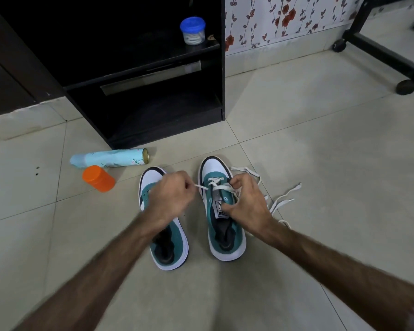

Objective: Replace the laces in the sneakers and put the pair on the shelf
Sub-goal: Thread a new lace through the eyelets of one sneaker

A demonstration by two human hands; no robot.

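— Sneakers first: where are they sitting, and which way are they pointing?

— Both teal-and-white low-top sneakers are standing side by side on the pale tiled floor (pixel 296 144), toes pointing away from the person toward the black wooden shelf unit (pixel 153 75), heels toward the camera. The right sneaker (pixel 221 225) is lying with its long axis nearly straight ahead; the left sneaker (pixel 164 240) is angling its toe slightly to the left.

— What are the hands doing?

— Both forearms are reaching forward and converging over the pair, palms down. The left hand (pixel 171 195) is hovering over the left sneaker's front, fingers curled, pinching one end of the flat white lace (pixel 221 187) and drawing it out to the left. The right hand (pixel 246 204) is resting on the right sneaker, fingers curled on the lace at the eyelets, thumb lying near the tongue label.

— And the rest of the lace?

— It is crossing the lowest eyelets; further loose white lace is trailing on the floor to the right of the shoe.

— Anything else nearby?

— A pale blue spray can (pixel 110 158) is lying on its side, an orange-lidded jar (pixel 98 178) is tipping beside it, and a blue-lidded clear tub (pixel 193 31) is sitting on the shelf.
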